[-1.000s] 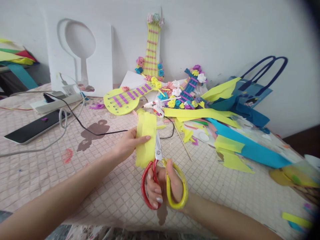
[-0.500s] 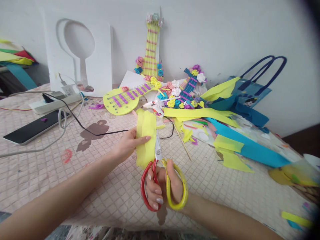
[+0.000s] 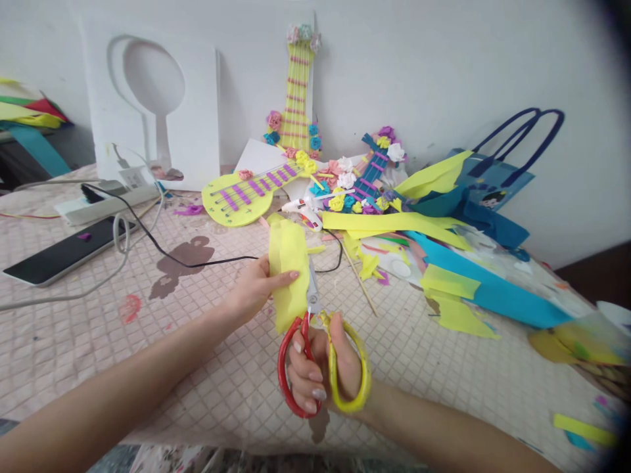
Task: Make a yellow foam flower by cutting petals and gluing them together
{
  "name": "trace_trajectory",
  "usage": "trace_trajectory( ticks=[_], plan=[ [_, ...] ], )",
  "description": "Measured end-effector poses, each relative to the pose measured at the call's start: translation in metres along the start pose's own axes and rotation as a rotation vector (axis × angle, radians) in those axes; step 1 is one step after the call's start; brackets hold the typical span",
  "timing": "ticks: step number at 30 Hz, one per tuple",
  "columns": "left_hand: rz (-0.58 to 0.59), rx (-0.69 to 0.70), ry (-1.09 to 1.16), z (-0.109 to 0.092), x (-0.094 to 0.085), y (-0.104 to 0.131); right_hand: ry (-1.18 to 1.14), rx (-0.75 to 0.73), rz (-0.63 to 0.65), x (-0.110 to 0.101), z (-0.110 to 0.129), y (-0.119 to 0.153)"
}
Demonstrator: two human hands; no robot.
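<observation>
My left hand (image 3: 261, 282) pinches a folded piece of yellow crepe paper (image 3: 290, 249), thumb on top and fingers behind it. In my right hand (image 3: 315, 364) are scissors (image 3: 313, 299) with one red handle and one yellow handle. Their blades point away from me, along the right edge of the yellow paper, and are partly hidden by it. Just beyond the paper lies a white glue gun (image 3: 306, 213). A yellow paper guitar (image 3: 239, 199) with purple frets rests behind my left hand.
A phone (image 3: 69, 249), a power strip (image 3: 108, 200) and cables lie at left. Yellow strips (image 3: 394, 223), a blue strip (image 3: 483, 282), a wooden stick (image 3: 362, 282) and scraps cover the right. A yellow guitar (image 3: 298, 98), a blue bag (image 3: 497, 187) and a cut-out white board (image 3: 204, 125) stand behind.
The scissors and the yellow paper have shifted very slightly against each other, with less blade showing beside the paper. Both hands keep their grip.
</observation>
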State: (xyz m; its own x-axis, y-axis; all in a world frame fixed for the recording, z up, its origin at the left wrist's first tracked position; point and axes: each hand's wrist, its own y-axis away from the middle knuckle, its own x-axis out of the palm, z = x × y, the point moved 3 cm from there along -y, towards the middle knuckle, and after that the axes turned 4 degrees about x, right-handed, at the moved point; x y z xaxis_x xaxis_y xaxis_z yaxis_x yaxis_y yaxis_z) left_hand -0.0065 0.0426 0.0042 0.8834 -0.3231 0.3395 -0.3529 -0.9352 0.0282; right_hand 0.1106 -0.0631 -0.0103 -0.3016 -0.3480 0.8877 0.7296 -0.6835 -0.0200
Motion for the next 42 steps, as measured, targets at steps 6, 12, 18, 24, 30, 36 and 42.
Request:
trace_trajectory(
  ticks=[6, 12, 18, 24, 30, 36, 42],
  plan=[
    [0.007, 0.012, 0.004, -0.0012, 0.0005, -0.0002, -0.021, 0.014, -0.005, -0.0001, 0.0001, 0.0005],
    [-0.003, 0.003, 0.012, -0.0018, 0.0014, 0.0003, -0.018, 0.007, 0.03, -0.0034, -0.0009, 0.001],
    [0.003, 0.011, -0.005, -0.0003, 0.0002, 0.0, -0.003, -0.005, -0.008, 0.0007, 0.0016, 0.0009],
    [0.022, 0.018, -0.021, -0.0006, 0.0012, -0.0003, -0.013, -0.003, 0.017, 0.0054, 0.0053, -0.0004],
    [0.022, 0.022, -0.046, -0.0011, 0.0015, -0.0002, -0.026, 0.005, 0.025, 0.0032, 0.0048, -0.0001],
    [0.036, 0.039, -0.021, -0.0015, 0.0021, 0.0001, -0.021, 0.009, 0.025, 0.0003, 0.004, -0.0001],
    [0.029, 0.042, -0.042, -0.0024, 0.0024, 0.0001, -0.004, 0.002, 0.0, 0.0015, 0.0052, 0.0001]
  ],
)
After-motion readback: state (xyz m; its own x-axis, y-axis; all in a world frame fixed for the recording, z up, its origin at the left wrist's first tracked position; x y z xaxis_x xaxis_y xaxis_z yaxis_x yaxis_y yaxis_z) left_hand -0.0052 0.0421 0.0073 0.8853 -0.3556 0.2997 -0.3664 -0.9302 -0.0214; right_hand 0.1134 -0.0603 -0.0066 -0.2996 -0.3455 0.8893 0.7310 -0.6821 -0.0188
